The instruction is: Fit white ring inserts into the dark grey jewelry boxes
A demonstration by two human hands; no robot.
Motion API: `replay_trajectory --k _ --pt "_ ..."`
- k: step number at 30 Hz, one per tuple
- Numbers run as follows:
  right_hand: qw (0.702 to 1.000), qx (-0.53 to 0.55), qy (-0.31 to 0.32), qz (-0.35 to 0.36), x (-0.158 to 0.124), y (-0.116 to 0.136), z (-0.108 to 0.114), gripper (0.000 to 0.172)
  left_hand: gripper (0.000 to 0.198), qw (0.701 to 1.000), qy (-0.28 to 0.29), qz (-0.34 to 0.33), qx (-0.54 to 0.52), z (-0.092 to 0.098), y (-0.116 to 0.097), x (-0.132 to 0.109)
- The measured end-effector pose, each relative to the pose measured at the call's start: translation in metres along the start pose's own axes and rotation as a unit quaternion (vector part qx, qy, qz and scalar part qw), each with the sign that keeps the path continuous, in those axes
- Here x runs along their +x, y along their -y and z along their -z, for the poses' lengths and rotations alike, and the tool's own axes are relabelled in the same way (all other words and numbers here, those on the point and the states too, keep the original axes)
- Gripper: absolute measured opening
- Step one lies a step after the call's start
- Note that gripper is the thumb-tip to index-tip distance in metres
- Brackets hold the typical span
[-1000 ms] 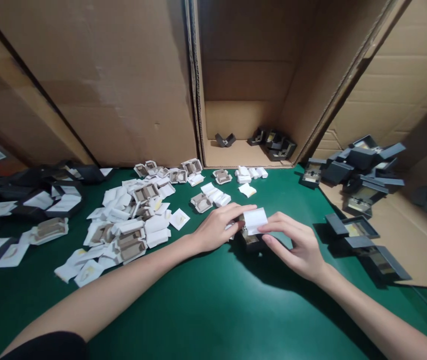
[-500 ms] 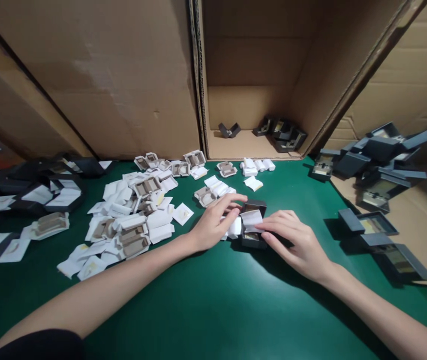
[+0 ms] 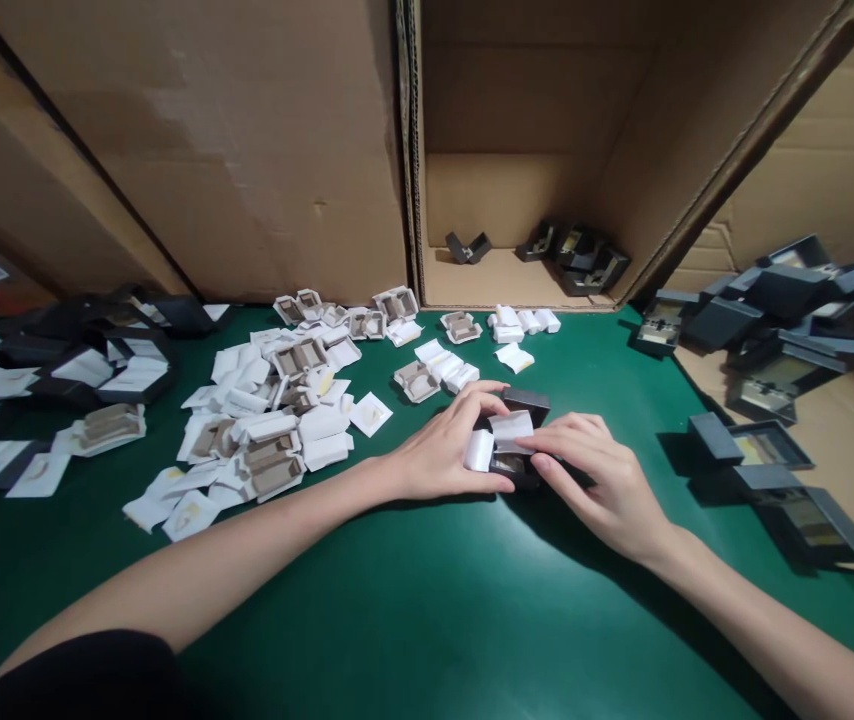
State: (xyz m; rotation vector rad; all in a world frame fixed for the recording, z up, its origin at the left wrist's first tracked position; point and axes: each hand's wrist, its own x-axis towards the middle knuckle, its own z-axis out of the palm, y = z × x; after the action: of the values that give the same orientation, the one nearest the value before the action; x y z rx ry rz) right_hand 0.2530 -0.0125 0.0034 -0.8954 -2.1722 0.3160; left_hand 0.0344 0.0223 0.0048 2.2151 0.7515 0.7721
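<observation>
On the green table a small black box [image 3: 528, 400] lies with its lid open, between my hands. My left hand [image 3: 446, 445] spans its left side, fingers at the far edge and thumb at the near edge, holding it. My right hand [image 3: 599, 480] pinches a white insert [image 3: 511, 430] over the box's inside with thumb and forefinger. A white folded piece [image 3: 479, 450] sits beside that insert, close to my left palm. Part of the box's inside is hidden by the insert and my fingers.
Left of my hands is a heap of white inserts [image 3: 273, 460]. Black boxes with white linings [image 3: 131, 385] lie at the far left. Open black boxes [image 3: 764, 375] are piled at the right, beside a cardboard flap. Behind stands a large carton [image 3: 517, 180] with several black boxes inside.
My left thumb has moved down to the box's near edge, and the hand now spans its left side. My right hand still pinches the insert. The whole view has shifted slightly.
</observation>
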Motion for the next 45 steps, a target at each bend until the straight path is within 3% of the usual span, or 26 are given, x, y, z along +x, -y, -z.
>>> replay_trajectory --k 6,13,17,25,34,45 --pt "0.999 -0.05 -0.004 -0.001 -0.002 0.001 0.001 0.017 0.056 0.999 -0.016 0.027 0.012 -0.002 -0.003 -0.001" --pt "0.995 -0.087 0.004 -0.052 -0.001 0.003 0.004 0.021 0.039 0.999 0.012 0.026 0.038 -0.001 -0.006 -0.003" --pt "0.997 -0.071 0.008 -0.027 0.0 0.004 0.005 0.014 0.034 0.998 0.017 0.015 0.053 -0.001 -0.006 -0.003" --pt "0.996 -0.079 0.031 0.013 -0.002 0.002 0.003 0.01 0.042 0.994 0.036 0.009 0.102 -0.002 -0.006 -0.004" --pt "0.995 -0.061 0.065 0.042 -0.002 0.002 0.003 0.018 0.054 0.988 0.023 -0.015 0.152 -0.005 -0.005 -0.005" --pt "0.993 -0.077 0.059 0.07 -0.002 0.001 0.002 0.016 0.05 0.978 0.073 -0.015 0.194 -0.006 -0.012 -0.003"
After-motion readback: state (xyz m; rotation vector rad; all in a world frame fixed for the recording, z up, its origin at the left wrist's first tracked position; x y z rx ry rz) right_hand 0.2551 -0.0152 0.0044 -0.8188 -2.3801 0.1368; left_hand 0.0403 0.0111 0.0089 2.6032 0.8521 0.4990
